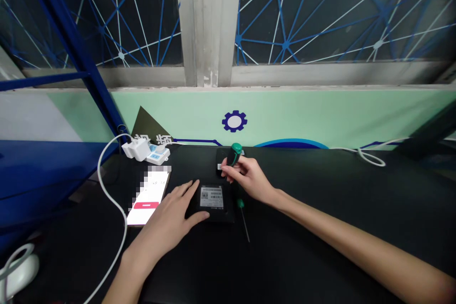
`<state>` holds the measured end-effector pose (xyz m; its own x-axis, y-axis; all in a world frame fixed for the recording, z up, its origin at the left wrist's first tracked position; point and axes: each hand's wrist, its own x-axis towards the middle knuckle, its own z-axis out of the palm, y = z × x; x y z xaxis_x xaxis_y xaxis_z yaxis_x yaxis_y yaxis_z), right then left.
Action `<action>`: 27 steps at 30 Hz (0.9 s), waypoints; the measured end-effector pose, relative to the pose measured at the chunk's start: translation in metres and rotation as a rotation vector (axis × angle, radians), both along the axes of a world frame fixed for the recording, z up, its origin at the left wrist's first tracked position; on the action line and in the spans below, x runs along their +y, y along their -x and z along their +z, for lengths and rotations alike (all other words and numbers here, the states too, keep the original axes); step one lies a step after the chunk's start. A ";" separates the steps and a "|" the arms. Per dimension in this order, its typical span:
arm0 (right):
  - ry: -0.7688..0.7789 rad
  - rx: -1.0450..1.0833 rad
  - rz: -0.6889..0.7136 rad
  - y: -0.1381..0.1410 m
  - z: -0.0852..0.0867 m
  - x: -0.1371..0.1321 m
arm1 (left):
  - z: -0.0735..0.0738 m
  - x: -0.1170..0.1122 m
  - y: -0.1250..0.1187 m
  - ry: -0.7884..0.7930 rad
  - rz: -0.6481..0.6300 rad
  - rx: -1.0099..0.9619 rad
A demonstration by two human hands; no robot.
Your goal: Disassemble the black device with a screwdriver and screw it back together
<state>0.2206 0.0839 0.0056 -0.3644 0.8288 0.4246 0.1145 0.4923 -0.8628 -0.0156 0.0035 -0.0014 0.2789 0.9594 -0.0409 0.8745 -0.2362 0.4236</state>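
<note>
Head view: on the black tabletop (302, 218), the left hand (164, 223) lies spread over a black box (211, 197), while the right hand (251, 178) pinches a green-handled screwdriver (235, 153), its middle hidden behind the fingers. Just beyond the left hand, a phone (147, 197) shows a pixelated screen.

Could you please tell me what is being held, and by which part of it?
The right hand's fingers pinch a green-and-black screwdriver by its handle; the left hand only rests on a black box.
</note>
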 end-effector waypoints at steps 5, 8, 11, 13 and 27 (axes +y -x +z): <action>-0.056 0.025 -0.039 0.002 -0.017 -0.004 | 0.001 0.000 -0.002 0.004 0.010 0.020; -0.053 0.053 -0.057 0.002 -0.019 -0.005 | -0.001 0.000 -0.002 -0.029 0.006 0.050; -0.045 0.068 -0.066 0.002 -0.020 -0.005 | -0.005 0.001 -0.003 -0.100 -0.013 0.072; -0.049 0.070 -0.065 0.002 -0.020 -0.005 | -0.007 0.001 -0.003 -0.129 -0.004 0.080; -0.007 0.070 0.011 -0.001 -0.015 -0.004 | -0.005 0.000 -0.003 -0.043 0.022 0.024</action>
